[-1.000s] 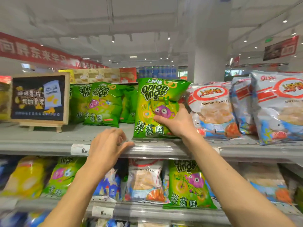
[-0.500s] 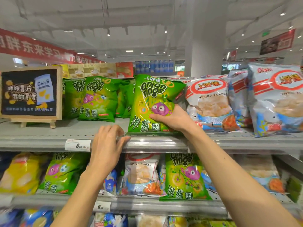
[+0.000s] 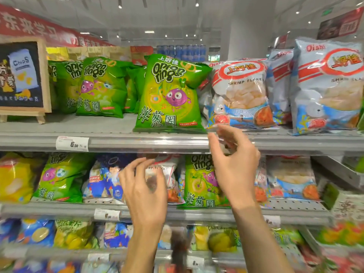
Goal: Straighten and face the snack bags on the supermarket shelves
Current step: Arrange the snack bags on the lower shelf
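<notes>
Both of your hands have come off the top shelf (image 3: 118, 133) since a moment ago: your right hand (image 3: 234, 166) has let go of the green onion ring bag (image 3: 169, 95), and your left hand (image 3: 143, 192) has dropped from the shelf edge. That bag now stands upright on its own at the front lip of the top shelf, face forward, and it serves as the landmark for everything else. Just to its right stand the white and blue shrimp flake bags (image 3: 242, 93), the nearest one touching its upper corner. To its left and farther back sit more green onion ring bags (image 3: 100, 87), and beyond those a small chalkboard sign (image 3: 21, 75) on a wooden easel. Below the bag runs the middle shelf (image 3: 197, 212), with another green bag (image 3: 199, 182) almost directly under it. Your right hand hovers below the bag's lower right corner, in front of the shelf edge, fingers loosely curled and apart, holding nothing. Your left hand is lower, below the bag in front of the middle shelf's bags, fingers spread and relaxed, though blurred. A price tag (image 3: 72, 143) hangs on the shelf edge down to the bag's left.
</notes>
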A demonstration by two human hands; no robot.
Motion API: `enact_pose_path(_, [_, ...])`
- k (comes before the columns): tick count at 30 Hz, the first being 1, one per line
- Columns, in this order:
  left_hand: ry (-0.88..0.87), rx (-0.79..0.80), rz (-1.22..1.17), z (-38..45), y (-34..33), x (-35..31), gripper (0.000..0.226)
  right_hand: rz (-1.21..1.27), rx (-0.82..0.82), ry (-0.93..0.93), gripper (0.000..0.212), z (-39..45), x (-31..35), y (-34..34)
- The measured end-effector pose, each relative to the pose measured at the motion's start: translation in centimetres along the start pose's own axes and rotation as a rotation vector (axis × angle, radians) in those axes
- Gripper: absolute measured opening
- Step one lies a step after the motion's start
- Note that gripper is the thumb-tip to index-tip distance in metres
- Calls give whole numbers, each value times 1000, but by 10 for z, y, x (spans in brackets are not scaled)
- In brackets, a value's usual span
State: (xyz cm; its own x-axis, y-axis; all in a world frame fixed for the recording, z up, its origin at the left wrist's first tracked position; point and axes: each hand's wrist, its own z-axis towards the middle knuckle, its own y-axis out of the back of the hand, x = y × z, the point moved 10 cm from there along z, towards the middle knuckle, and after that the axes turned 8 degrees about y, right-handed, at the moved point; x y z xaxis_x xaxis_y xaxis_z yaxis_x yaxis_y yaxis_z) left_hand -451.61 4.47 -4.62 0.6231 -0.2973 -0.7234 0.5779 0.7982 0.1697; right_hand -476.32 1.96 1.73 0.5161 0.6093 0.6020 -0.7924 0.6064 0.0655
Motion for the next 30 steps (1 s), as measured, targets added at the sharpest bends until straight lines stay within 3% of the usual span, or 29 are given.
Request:
enact_pose_path(4, [118, 143, -26, -33, -18, 26, 19, 87, -91, -178, 14, -61, -51, 32])
enact_pose_path(10, [323, 269, 36, -71, -26, 81, 21, -55, 42, -459, 20, -134, -132, 39])
enact_pose_path(18, [451, 275, 59, -85, -17, 117, 24, -250, 214, -417, 43, -148, -158, 32])
enact_pose_path(23, [444, 251, 107, -69, -17, 133, 32, -284, 315, -390, 63, -141, -166, 10])
enact_pose_path(30, [345, 325, 94, -8, -52, 133, 66, -262, 447, -498, 98, -109, -191, -27])
